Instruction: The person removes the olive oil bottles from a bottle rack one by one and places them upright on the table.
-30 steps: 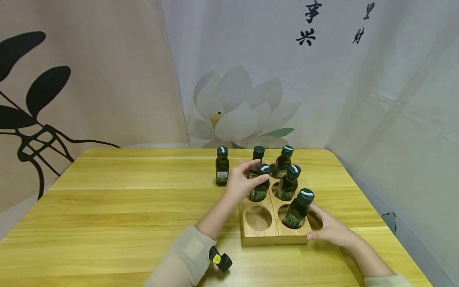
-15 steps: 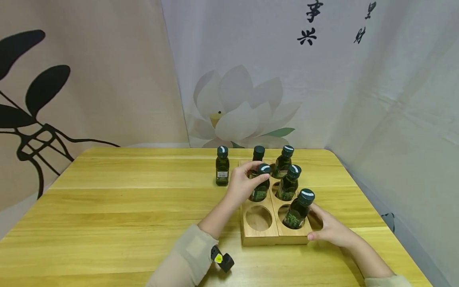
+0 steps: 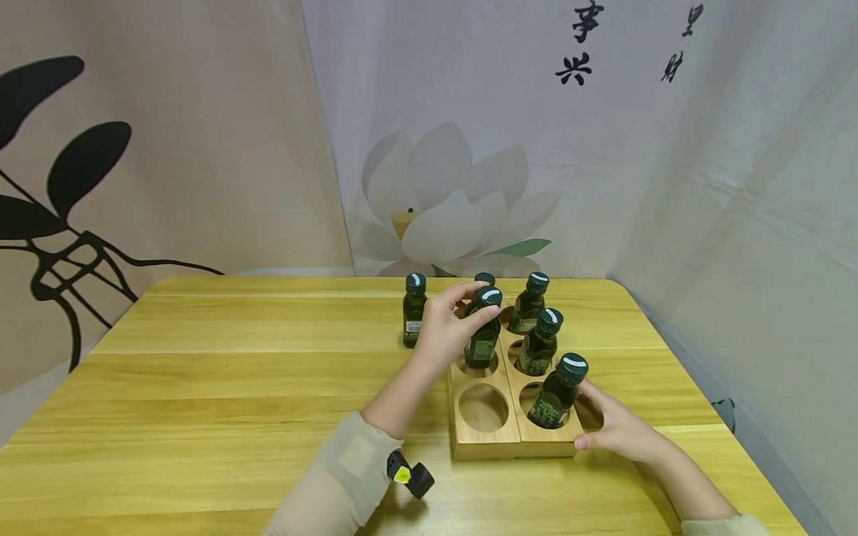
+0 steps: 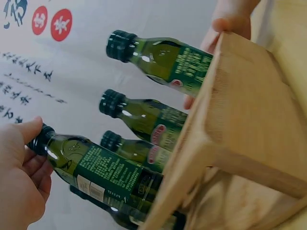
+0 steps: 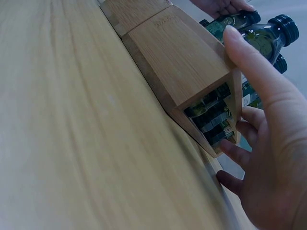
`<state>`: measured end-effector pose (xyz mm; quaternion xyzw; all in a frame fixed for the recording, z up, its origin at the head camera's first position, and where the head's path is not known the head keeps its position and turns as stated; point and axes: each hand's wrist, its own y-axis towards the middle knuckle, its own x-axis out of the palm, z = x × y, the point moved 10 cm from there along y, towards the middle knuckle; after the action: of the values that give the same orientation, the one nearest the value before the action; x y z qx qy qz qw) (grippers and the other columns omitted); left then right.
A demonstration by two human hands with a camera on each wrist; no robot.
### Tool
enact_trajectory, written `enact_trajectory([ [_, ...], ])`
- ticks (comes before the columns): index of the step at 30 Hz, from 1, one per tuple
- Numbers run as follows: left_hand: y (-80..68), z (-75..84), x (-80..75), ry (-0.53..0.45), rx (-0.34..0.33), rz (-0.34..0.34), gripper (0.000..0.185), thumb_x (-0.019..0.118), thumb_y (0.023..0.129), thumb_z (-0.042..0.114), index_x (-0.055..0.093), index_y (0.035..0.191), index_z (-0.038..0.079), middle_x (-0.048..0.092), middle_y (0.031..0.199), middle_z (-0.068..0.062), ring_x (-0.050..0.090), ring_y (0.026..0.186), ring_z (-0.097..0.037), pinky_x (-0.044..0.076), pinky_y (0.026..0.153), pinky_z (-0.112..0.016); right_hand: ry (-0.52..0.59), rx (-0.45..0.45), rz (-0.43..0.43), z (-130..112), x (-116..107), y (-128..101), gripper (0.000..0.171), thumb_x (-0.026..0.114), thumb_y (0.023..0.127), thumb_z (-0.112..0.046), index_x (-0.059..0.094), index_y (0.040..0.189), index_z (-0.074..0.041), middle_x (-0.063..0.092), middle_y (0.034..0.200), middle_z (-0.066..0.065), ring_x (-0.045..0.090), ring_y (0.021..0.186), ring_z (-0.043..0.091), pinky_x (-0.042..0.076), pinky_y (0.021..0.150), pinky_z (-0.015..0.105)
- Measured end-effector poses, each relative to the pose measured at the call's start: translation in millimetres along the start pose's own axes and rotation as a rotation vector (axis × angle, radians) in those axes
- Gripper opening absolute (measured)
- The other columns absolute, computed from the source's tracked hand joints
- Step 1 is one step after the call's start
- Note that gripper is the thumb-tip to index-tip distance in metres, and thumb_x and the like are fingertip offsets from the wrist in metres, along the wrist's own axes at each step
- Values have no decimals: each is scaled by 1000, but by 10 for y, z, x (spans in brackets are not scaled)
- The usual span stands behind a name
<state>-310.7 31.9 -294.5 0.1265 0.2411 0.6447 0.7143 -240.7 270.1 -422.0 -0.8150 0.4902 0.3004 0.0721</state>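
Note:
A wooden rack (image 3: 485, 443) with round holes sits on the yellow table (image 3: 221, 387). My left hand (image 3: 447, 326) grips a dark green bottle (image 3: 482, 331) near its cap and holds it raised over the rack's middle left hole; the left wrist view shows the same bottle (image 4: 103, 170) with my fingers (image 4: 21, 163) at its cap. Three more bottles (image 3: 555, 391) (image 3: 539, 342) (image 3: 528, 303) lean in the right column, and another (image 3: 484, 280) stands at the back left. My right hand (image 3: 613, 428) rests against the rack's right side, fingers (image 5: 259, 81) laid along the wood.
One bottle (image 3: 415, 309) stands alone on the table left of the rack. The front left hole (image 3: 482, 407) holds nothing. Printed fabric backdrops hang close behind and to the right. A wide stretch of table lies to the left.
My left hand has lifted the gripped bottle up out of the rack's middle left hole. The right hand has stayed against the rack.

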Motion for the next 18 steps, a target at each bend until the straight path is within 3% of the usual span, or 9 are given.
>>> enact_trajectory([
  [7,50,254,-145,13,104,16,34,77,83,17,69,115,7,67,105,-1,56,94,-12,46,84,-36,-7,11,2,5,-1,1,97,78,78,-38,22,153,-9,22,150,30,15,133,55,10,95,76],
  [18,113,531,-469,6,187,48,33,76,83,11,69,114,3,67,97,-4,55,85,-15,43,78,-35,-10,8,1,45,-4,-5,99,78,78,-40,20,154,-12,19,151,29,14,134,54,9,96,75],
])
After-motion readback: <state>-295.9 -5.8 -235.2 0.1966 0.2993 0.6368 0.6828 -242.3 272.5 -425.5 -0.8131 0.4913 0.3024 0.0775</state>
